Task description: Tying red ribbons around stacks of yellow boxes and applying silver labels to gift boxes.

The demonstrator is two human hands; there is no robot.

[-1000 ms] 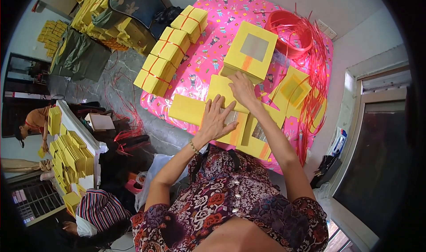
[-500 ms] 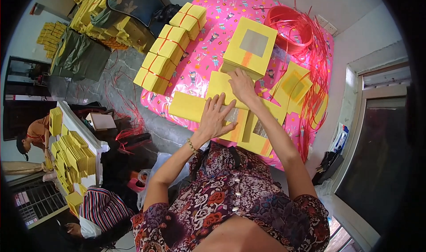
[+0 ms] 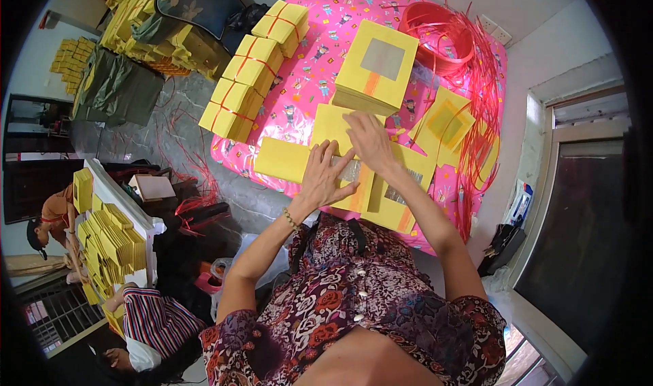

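A yellow card sheet (image 3: 280, 159) with a clear window and an orange stripe lies unfolded on the pink table cover. My left hand (image 3: 325, 176) rests on it with fingers spread, next to the window. Slightly farther and to the right, my right hand (image 3: 371, 141) presses on the sheet's far part, its fingers stretched and nothing visible in them. Under my right forearm lies another yellow windowed sheet (image 3: 410, 161). Just beyond my right hand stands a neat stack of yellow cards (image 3: 347, 80), with a grey-looking window on top.
Yellow bundles (image 3: 253, 63) tied with red strips line the table's left side. A coil of red strips (image 3: 416, 29) sits at the far right, trailing over loose yellow pieces (image 3: 442, 124). At left, people work beside a white table (image 3: 112, 182) bearing yellow stacks.
My right hand has slid a little back from the stack's near edge, its fingers now closer together. My left hand stays on the sheet. The whole view has shifted slightly.
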